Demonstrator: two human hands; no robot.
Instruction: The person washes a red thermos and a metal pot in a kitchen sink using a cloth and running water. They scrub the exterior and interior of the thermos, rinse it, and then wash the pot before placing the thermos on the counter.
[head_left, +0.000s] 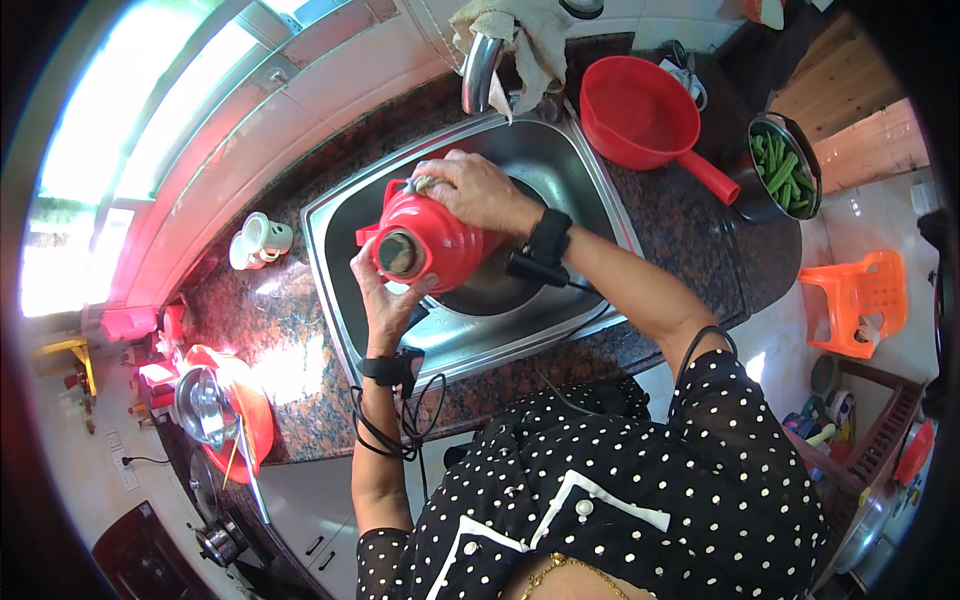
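Observation:
A red vacuum flask (457, 251) is tilted over the stainless-steel sink (525, 146). Its top, with a cork-like stopper (398, 253) in the mouth, faces up toward me. My left hand (386, 300) grips the flask around its top end, with the thumb and fingers on either side of the mouth. My right hand (484, 195) presses a small bunched greyish cloth or scrubber (429, 182) against the flask's upper side, near the red handle. The flask's far end is partly hidden under my right hand and wrist.
A curved faucet (480, 75) with a beige rag (536, 45) draped over it stands behind the sink. To the right are a red dipper (641, 112) and a pot of green pods (784, 169). White mugs (264, 236) stand left. Cables hang from both wrist straps.

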